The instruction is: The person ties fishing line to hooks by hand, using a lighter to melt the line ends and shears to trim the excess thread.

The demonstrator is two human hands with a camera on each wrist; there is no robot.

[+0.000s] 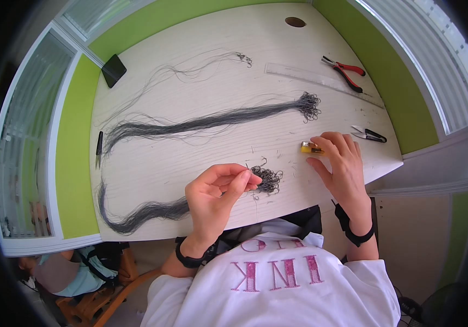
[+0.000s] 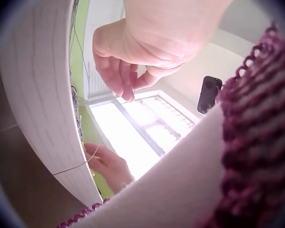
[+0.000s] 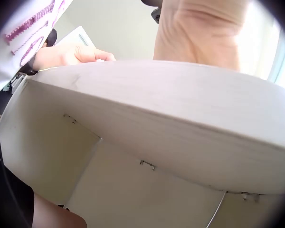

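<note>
My left hand is over the near bundle of fish hooks, thumb and forefinger pinched together on a fine line whose end is hidden by the fingertips. A pale thread hangs below those fingers toward the table edge. The dark lines of this bundle run left under the hand. In my right hand is a yellow lighter, gripped close over the table with its metal top pointing left. The left wrist view shows the pinching left hand from the side; the right wrist view hides the lighter.
A second bundle of hooks on dark lines lies across the middle of the table, with a few loose hooks behind it. Pliers, a clear ruler and thread snips lie right; other snips and a black object left.
</note>
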